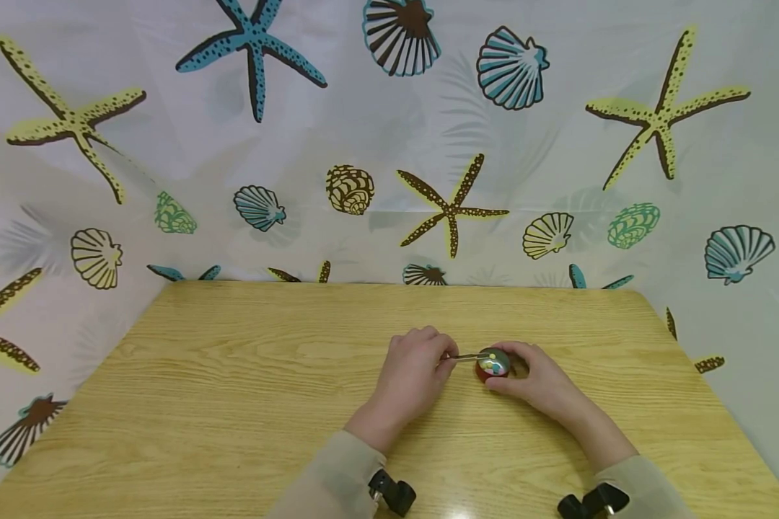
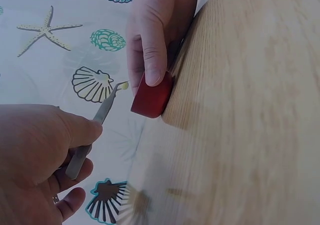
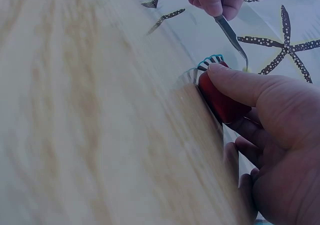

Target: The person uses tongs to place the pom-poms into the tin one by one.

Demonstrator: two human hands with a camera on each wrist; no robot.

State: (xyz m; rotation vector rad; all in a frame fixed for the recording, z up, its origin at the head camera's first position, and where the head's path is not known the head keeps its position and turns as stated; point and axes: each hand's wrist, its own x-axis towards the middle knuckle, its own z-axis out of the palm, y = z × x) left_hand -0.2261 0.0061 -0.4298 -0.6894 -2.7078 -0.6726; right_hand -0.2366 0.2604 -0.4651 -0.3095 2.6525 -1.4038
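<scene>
My left hand pinches a pair of metal tweezers with a bent tip. A small yellow bead is at the tweezers' tip, raised above the rim in the left wrist view. Thumb and fingers of my right hand hold a small round red tin on the table from its right side. The tin's silvery inside shows in the head view, with several small yellow, blue and pale pieces in it. From the right wrist, the red wall hides those contents.
Both hands work over a wood-grain table, right of its middle. Behind and at both sides hangs a pale cloth printed with starfish and shells. Each sleeve bears a black wrist mount, such as the left one.
</scene>
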